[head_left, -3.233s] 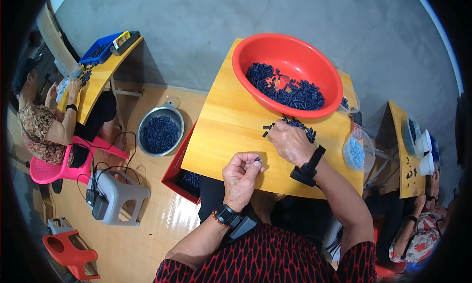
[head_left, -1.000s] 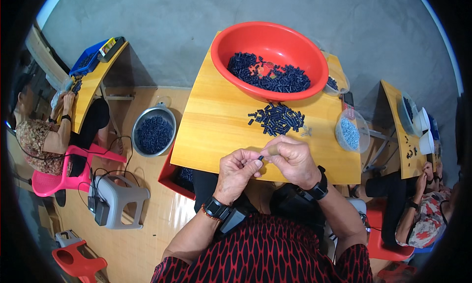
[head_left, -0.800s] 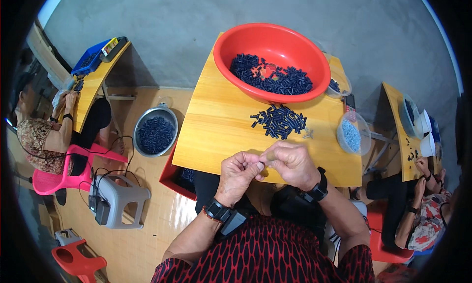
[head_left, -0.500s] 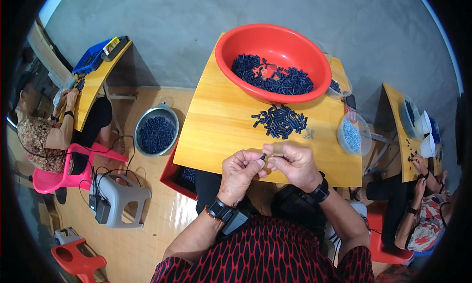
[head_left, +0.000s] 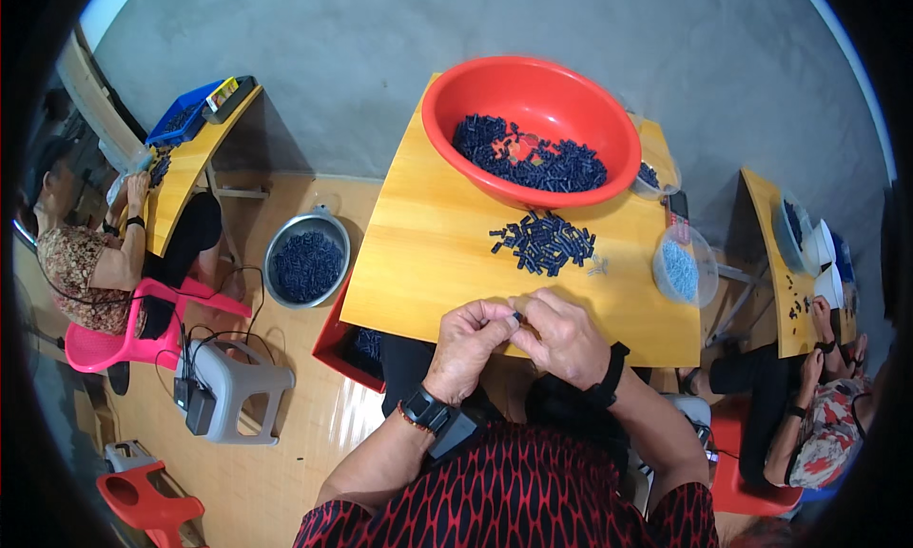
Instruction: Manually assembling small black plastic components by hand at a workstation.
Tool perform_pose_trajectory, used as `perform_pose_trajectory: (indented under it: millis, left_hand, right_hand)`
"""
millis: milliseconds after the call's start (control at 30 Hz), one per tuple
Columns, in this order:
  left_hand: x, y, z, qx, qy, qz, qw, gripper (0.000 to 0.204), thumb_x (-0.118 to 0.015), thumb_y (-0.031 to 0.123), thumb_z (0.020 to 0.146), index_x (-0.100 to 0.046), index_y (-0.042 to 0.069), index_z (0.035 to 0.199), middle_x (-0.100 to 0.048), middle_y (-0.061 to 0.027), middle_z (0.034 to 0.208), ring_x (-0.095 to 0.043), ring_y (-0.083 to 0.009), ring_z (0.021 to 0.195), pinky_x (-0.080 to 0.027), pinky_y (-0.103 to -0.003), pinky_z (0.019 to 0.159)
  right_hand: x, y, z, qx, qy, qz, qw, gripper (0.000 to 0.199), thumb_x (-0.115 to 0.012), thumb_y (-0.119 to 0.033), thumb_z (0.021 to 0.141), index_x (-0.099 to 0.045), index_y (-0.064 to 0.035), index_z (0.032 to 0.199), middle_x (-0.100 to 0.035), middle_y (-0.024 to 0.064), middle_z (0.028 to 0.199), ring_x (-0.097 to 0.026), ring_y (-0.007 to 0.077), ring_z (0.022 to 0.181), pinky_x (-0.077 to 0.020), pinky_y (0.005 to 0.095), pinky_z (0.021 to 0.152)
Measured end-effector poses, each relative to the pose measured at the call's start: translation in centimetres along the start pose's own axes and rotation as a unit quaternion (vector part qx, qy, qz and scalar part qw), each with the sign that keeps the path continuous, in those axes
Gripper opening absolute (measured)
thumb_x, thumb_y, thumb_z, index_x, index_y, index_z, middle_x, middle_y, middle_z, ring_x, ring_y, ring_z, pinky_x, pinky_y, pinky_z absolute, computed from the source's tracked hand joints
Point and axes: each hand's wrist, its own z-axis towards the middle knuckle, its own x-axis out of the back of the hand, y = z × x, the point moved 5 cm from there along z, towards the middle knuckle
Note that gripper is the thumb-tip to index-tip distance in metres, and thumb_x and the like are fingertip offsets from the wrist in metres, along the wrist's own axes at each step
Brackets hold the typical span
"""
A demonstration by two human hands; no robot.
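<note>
A steel bowl (head_left: 314,223) sits on the floor (head_left: 319,420) left of the yellow tabletop (head_left: 409,263). At the tabletop's near edge, the left hand (head_left: 468,346) pinches a small dark piece (head_left: 516,317) in its grip; I can't tell if the right hand (head_left: 571,339) does too. Behind the tabletop is a grey wall (head_left: 323,63).

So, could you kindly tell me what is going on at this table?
Someone's left hand pinches a small dark piece over the near edge of the yellow table, the right hand close against it. Beyond lies a loose pile of short dark cylinders; more fill part of the red basin. A clear tub holds light-blue pieces. Co-workers sit on either side.
</note>
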Motion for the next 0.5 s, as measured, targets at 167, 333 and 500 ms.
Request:
perform_pose_trajectory:
  millis: [167, 333, 500]
  left_hand:
    - [-0.2, -0.2, 0.0, 0.004, -0.053, 0.059, 0.997, 0.005, -0.067, 0.005, 0.094, -0.068, 0.001, 0.096, -0.069, -0.0029, 0.088, -0.062, -0.0075, 0.079, -0.052, -0.023, 0.074]
    - [-0.6, -0.1, -0.3, -0.015, -0.037, 0.105, 0.994, 0.006, -0.065, 0.005, 0.095, -0.068, 0.000, 0.092, -0.069, -0.0029, 0.085, -0.062, -0.0075, 0.077, -0.052, -0.023, 0.073]
    - [-0.8, -0.2, -0.4, -0.021, -0.026, 0.116, 0.993, 0.006, -0.065, 0.004, 0.094, -0.068, 0.000, 0.091, -0.069, -0.0022, 0.083, -0.060, -0.0065, 0.076, -0.051, -0.023, 0.072]
  right_hand:
    - [0.5, -0.2, -0.5, 0.004, 0.017, -0.019, 1.000, 0.031, -0.073, -0.006, 0.080, -0.064, 0.0012, 0.109, -0.062, 0.0172, 0.092, -0.065, 0.0372, 0.082, -0.0534, 0.0426, 0.069]
    - [0.0, 1.2, -0.9, -0.017, -0.020, 0.047, 0.999, 0.033, -0.072, -0.007, 0.082, -0.064, 0.0024, 0.112, -0.064, 0.0191, 0.096, -0.065, 0.0384, 0.084, -0.0538, 0.0429, 0.071]
    - [-0.5, 1.3, -1.2, 0.002, -0.028, -0.004, 1.000, 0.024, -0.070, -0.012, 0.084, -0.063, 0.0016, 0.103, -0.062, 0.0183, 0.089, -0.064, 0.0370, 0.079, -0.0533, 0.0431, 0.068]
